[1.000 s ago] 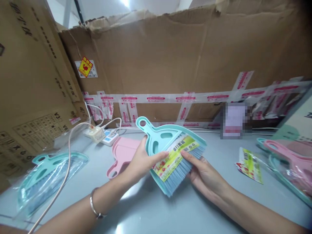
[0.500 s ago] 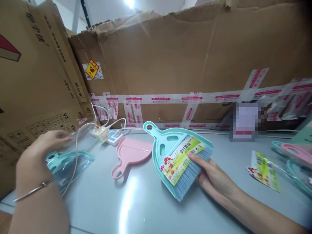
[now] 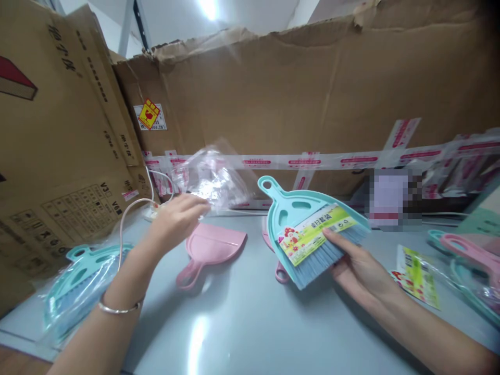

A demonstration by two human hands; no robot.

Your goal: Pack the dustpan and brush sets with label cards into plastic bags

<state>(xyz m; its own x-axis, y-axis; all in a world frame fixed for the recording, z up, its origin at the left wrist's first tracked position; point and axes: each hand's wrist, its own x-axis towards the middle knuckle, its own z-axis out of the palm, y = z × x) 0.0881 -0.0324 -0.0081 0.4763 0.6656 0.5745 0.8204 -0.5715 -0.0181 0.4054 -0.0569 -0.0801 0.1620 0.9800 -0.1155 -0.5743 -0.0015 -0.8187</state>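
right hand (image 3: 361,273) pinches teal dustpan (image 3: 302,198), brush (image 3: 318,265) and card (image 3: 307,237), right of pink dustpan (image 3: 216,245); brush could slip if thumb lifts. left hand (image 3: 175,221) by plastic bag (image 3: 219,179), can't tell if gripping.

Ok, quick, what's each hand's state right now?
Left hand: fingers by the clear plastic bag; grip cannot be told.
Right hand: closed, holding the turquoise dustpan-and-brush set.

head camera | worn on head | faces forward, down | table (image 3: 238,328) near | cardboard box (image 3: 253,104) beyond
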